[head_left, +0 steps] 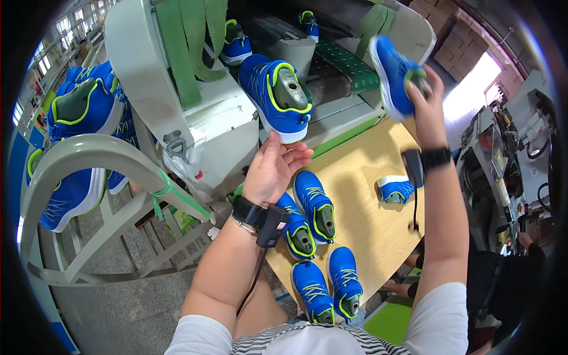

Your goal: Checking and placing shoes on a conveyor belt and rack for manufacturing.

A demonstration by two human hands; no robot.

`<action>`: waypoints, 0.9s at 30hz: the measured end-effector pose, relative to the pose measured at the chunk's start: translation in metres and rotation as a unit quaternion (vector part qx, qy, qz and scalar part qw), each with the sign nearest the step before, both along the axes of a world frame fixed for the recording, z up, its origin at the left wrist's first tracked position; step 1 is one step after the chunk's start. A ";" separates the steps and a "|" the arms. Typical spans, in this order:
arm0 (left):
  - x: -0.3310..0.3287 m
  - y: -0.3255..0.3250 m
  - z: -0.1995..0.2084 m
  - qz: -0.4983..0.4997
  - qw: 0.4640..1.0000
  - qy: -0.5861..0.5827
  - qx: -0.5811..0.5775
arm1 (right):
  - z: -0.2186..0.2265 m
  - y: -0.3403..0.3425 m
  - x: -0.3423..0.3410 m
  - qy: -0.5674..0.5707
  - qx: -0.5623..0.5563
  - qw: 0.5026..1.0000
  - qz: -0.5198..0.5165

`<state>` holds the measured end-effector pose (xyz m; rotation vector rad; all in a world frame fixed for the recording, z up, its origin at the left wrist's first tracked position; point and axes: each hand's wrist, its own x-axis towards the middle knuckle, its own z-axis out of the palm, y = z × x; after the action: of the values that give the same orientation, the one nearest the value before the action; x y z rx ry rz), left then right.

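Observation:
A blue sneaker with a lime collar and a dark shoe last inside points its heel toward me at the machine's front. My left hand is at that heel, palm up, with the thumb against the white sole and loosely bent fingers below. At the upper right my right hand grips another blue sneaker around its heel end, raised above the wooden board and slightly blurred. Two sneakers lie side by side on the wooden board, with another pair nearer to me.
A sneaker lies at the board's right. Beyond is a pale machine with green strips and more sneakers inside. At left, a metal rack bears several sneakers. A person in dark clothes is at lower right.

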<state>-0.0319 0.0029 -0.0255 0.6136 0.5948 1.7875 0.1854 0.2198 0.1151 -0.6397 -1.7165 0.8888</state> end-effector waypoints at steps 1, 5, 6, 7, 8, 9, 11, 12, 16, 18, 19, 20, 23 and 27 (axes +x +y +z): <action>0.002 0.005 0.000 -0.018 0.999 -0.024 0.024 | 0.010 0.028 -0.014 -0.068 0.075 0.994 -0.048; 0.020 0.008 0.017 -0.026 0.996 -0.014 0.083 | -0.037 0.093 -0.055 -0.309 0.193 0.926 -0.096; 0.021 0.006 0.018 -0.033 0.995 -0.035 0.086 | -0.049 0.089 -0.066 -0.369 0.204 0.896 -0.138; 0.022 0.003 0.017 -0.042 0.994 -0.060 0.086 | -0.060 0.086 -0.070 -0.326 0.195 0.914 -0.140; 0.017 0.003 0.016 -0.059 0.992 -0.053 0.100 | -0.062 0.087 -0.067 -0.282 0.220 0.927 -0.110; 0.012 0.000 0.017 -0.052 0.993 -0.050 0.098 | -0.064 0.083 -0.063 -0.279 0.234 0.924 -0.114; 0.005 -0.004 0.013 -0.048 0.994 -0.047 0.084 | -0.077 0.075 -0.038 -0.264 0.211 0.934 -0.116; 0.005 -0.006 0.017 -0.050 0.994 -0.042 0.087 | -0.086 0.075 -0.015 -0.286 0.231 0.916 -0.160; 0.020 0.003 0.011 -0.137 0.988 -0.021 0.073 | -0.187 0.076 0.142 -0.705 0.091 0.682 -0.170; 0.012 -0.011 0.003 -0.123 0.991 -0.001 0.046 | -0.234 -0.007 0.146 -0.603 -0.008 0.772 -0.203; 0.014 -0.014 0.003 -0.117 0.992 0.010 0.036 | -0.238 -0.033 0.161 -0.550 0.070 0.815 -0.168; 0.018 -0.013 0.002 -0.115 0.993 0.020 0.028 | -0.237 -0.049 0.178 -0.529 0.056 0.838 -0.120; 0.017 -0.023 0.001 -0.113 0.993 0.033 0.021 | -0.214 -0.107 0.180 -0.380 0.037 0.920 -0.091; 0.035 -0.009 0.000 -0.138 0.989 0.038 0.020 | -0.233 -0.087 0.238 -0.274 -0.164 0.917 -0.238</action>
<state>0.0031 -0.0063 -0.0257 0.7568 0.4990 1.5247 0.4234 0.1328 -0.1178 -1.5792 -1.7720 0.6809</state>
